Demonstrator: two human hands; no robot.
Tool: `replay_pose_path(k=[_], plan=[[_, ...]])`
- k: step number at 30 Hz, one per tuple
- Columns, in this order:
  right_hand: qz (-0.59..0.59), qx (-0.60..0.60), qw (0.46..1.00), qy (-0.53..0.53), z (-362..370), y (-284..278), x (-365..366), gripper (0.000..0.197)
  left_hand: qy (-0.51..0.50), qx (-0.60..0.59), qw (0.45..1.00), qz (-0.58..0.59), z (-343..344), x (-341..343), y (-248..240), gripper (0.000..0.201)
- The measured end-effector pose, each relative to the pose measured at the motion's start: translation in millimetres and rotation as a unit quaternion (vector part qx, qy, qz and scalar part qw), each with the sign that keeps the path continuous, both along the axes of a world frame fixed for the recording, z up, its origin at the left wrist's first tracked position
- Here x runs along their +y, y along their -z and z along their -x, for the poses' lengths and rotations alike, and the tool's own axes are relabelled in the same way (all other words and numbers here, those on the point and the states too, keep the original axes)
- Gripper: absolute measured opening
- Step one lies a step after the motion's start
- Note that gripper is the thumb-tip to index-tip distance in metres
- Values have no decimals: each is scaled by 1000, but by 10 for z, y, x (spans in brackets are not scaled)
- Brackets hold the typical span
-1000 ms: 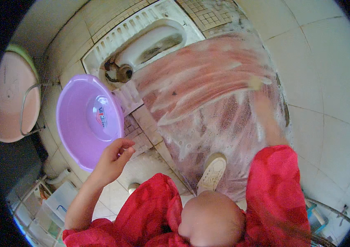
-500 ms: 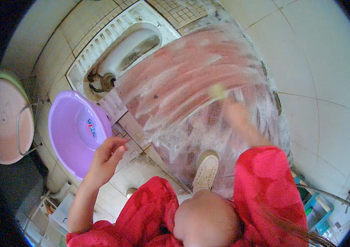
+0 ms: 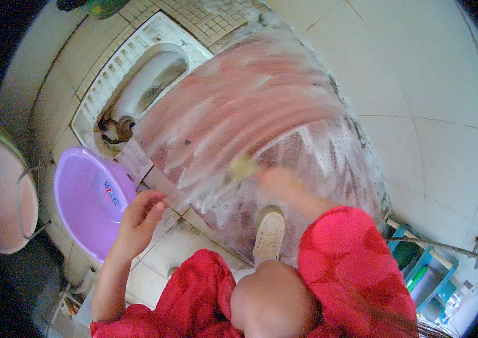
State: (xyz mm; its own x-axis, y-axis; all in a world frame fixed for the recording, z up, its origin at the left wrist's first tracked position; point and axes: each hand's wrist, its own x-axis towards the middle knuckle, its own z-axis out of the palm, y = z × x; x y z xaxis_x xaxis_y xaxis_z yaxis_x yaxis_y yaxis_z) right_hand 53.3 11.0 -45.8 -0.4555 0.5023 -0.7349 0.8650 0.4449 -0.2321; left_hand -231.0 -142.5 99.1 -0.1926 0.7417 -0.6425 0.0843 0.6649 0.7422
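My right hand (image 3: 275, 181), smeared by motion, grips a pale yellow scrubbing brush (image 3: 242, 167) against the soapy reddish floor (image 3: 250, 90). White suds streak the surface around the brush. My left hand (image 3: 142, 218) hangs in the air with loosely bent fingers and a gap at the thumb; nothing shows in it. Beside that hand, a purple plastic basin (image 3: 84, 197) stands on the left and is partly overlapped by the fingers in this view.
A white squat toilet (image 3: 137, 84) lies beyond the basin. My shoe (image 3: 269, 236) stands on the wet floor. A pink basin (image 3: 14, 197) hangs in a metal rack at far left. Tiled wall (image 3: 419, 84) and a blue shelf (image 3: 433, 270) are on the right.
My right hand has swept the brush left and nearer to me across the floor. The left hand stays nearly still. The whole view has shifted a little.
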Motion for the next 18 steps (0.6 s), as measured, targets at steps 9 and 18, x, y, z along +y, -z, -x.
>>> replay_pose_path(k=[9, 18], plan=[[-197, 114, 929, 292, -621, 82, 958, 32, 4, -12, 998, 60, -57, -2, 64, 21], [-187, -42, 979, 62, -889, 279, 1177, 28, 8, 11, 999, 34, -53, 113, 40, 22]])
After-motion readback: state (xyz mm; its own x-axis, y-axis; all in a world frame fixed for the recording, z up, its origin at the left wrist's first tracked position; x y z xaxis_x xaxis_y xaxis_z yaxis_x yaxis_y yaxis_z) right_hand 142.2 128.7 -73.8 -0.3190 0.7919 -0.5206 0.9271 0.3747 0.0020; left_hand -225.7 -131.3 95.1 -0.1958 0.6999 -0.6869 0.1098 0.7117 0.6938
